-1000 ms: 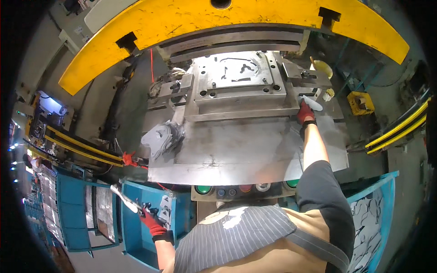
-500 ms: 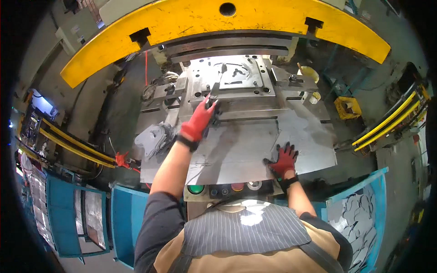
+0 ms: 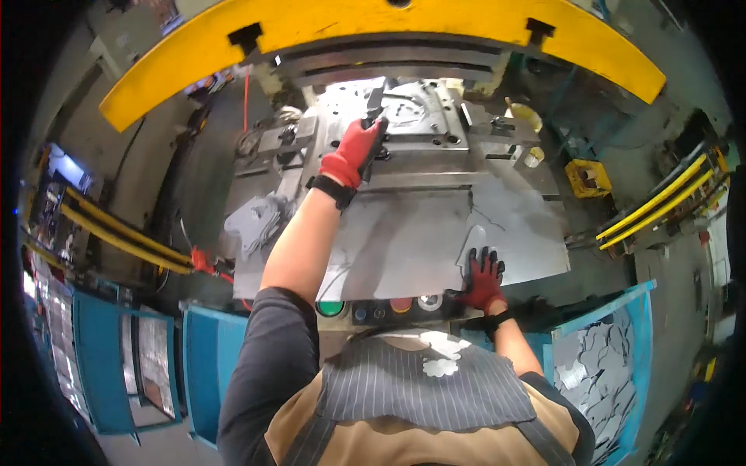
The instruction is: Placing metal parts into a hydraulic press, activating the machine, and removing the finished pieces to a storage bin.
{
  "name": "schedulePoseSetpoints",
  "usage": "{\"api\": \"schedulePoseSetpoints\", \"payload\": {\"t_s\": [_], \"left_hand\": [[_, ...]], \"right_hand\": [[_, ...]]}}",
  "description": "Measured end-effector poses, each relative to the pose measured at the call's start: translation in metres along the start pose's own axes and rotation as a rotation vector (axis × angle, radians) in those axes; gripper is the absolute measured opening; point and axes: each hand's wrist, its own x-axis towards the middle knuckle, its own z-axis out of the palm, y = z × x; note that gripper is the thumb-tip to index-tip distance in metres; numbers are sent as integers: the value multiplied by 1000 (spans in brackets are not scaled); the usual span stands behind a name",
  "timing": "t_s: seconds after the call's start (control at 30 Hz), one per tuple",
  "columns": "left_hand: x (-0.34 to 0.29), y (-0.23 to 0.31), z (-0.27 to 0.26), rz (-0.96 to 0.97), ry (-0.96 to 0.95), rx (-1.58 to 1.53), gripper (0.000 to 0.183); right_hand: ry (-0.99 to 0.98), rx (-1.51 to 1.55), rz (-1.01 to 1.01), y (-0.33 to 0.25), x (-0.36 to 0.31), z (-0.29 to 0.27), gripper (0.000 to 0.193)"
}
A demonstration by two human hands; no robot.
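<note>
My left hand (image 3: 361,149), in a red glove with black fingers, reaches over the near edge of the steel die (image 3: 431,142). It is closed round a slim dark hand tool (image 3: 375,99) whose far end points at the die's bright top face; its exact kind does not show. My right hand (image 3: 483,281), gloved alike, lies with spread fingers on the near right part of a grey metal sheet (image 3: 404,241), holding nothing. To the left of the sheet's middle sits a pile of cut flat metal pieces (image 3: 255,223).
A yellow press beam (image 3: 435,29) spans the far side above the die. Push buttons (image 3: 330,308) line the near table edge. Blue bins stand at both sides; the right one holds cut metal pieces (image 3: 602,373). A yellow crate (image 3: 588,179) sits at the right.
My left hand has moved farther forward and slightly right with the dark tool over the die. Dark shapes at the die's middle no longer show there. My right hand stays on the sheet.
</note>
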Motion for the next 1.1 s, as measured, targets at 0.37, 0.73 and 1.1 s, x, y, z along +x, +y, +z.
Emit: {"api": "schedulePoseSetpoints", "payload": {"t_s": [0.37, 0.73, 1.1], "left_hand": [[-241, -68, -79, -129, 400, -181, 19], [-283, -106, -170, -434, 450, -877, 26], [-287, -114, -139, -245, 438, -705, 23]], "right_hand": [[57, -80, -155, 25, -9, 30, 86], [97, 201, -278, 33, -1, -5, 67], [601, 769, -302, 44, 25, -93, 37]]}}
